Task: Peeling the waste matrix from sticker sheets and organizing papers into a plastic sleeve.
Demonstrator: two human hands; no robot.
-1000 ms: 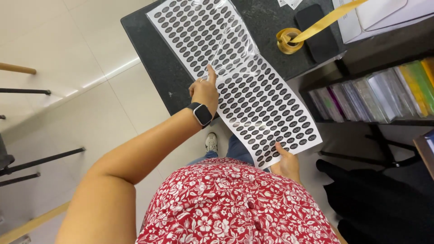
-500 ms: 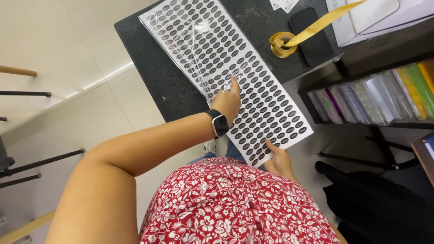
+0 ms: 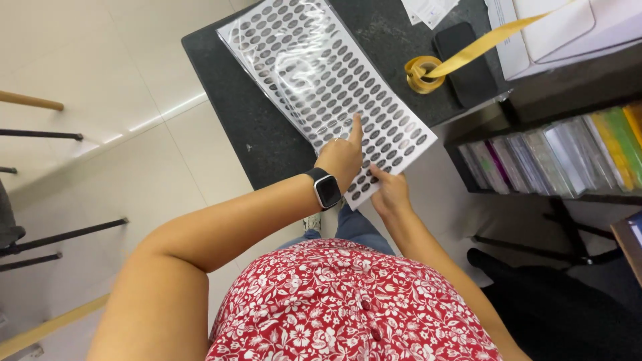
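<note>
A long white sheet (image 3: 321,80) covered with rows of small dark oval stickers lies on the black table (image 3: 267,144), its near end hanging over the table's edge. My left hand (image 3: 342,155), with a black smartwatch on the wrist, rests on the sheet with the index finger pointing at the ovals. My right hand (image 3: 390,192) pinches the sheet's near edge from below. Glossy clear film covers the sheet's far part.
A roll of yellow ribbon (image 3: 421,72) and a black phone (image 3: 465,61) lie at the table's right side, with white papers (image 3: 555,30) beyond. A shelf of coloured folders (image 3: 568,150) stands at the right. Pale floor tiles lie to the left.
The sheet has slid further onto the table, away from me. Both hands followed it, and my left index finger now points higher on the sheet.
</note>
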